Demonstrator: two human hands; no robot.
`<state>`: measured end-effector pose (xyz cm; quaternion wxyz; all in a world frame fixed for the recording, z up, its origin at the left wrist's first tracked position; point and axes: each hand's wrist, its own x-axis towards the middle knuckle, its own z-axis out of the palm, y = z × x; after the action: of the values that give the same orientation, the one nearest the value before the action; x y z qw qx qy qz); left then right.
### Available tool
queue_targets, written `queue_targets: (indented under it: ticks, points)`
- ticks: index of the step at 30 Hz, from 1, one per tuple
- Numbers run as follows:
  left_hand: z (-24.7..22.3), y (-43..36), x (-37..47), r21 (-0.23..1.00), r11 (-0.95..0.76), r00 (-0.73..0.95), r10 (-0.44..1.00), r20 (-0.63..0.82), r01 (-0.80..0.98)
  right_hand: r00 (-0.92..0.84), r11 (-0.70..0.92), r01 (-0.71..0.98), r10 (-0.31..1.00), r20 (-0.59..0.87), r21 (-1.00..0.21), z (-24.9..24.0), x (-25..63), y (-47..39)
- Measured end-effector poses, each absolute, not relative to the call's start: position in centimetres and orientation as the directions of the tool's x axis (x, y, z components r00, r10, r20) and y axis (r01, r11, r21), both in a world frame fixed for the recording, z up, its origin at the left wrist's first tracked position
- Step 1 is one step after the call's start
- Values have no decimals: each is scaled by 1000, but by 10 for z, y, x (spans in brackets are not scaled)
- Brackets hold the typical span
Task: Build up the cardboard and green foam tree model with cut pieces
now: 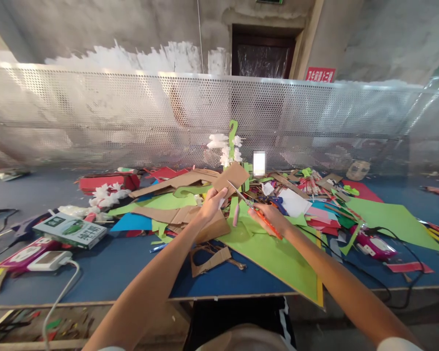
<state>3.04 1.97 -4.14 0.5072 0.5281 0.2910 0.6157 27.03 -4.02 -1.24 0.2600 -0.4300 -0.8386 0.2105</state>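
Observation:
My left hand point(212, 203) holds a small brown cardboard piece point(234, 176) by its lower left corner, above the cluttered table. In my right hand point(269, 218) are orange-handled scissors point(265, 222), their blades pointing up and left against the cardboard's lower edge. A green sheet point(274, 253) lies beneath my right hand, with a pink pen-like tool point(236, 215) between the two hands. Behind the cardboard stands a green hooked shape point(232, 139) with white flowers point(225, 157) around it.
Cardboard scraps point(179, 183) and coloured paper cover the blue table point(131, 273). A green-and-white box point(70, 229) and a white power bank point(49, 261) with a cable sit left. On the right are a magenta object point(376, 244) and black cords. Perforated metal panelling point(131, 112) stands behind.

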Motion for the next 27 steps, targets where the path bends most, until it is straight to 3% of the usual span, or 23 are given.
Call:
queue_targets:
  ticks: [11, 15, 19, 24, 27]
  points:
    - [-49, 24, 33, 899, -287, 10, 952, 307, -331, -435, 518, 640, 853, 288, -567, -17, 269, -40]
    - [-45, 25, 28, 919, -276, 61, 951, 304, -283, -448, 534, 609, 842, 302, -586, -19, 273, -37]
    - [-31, 26, 8, 931, -318, 83, 938, 337, -181, -506, 531, 596, 831, 232, -602, -15, 281, -31]
    - [-15, 23, -11, 906, -416, 219, 894, 391, 82, -570, 500, 587, 814, 113, -637, -9, 294, -24]
    - [-18, 22, -1, 927, -374, 166, 914, 371, -13, -642, 485, 491, 763, 75, -723, -11, 302, -20]
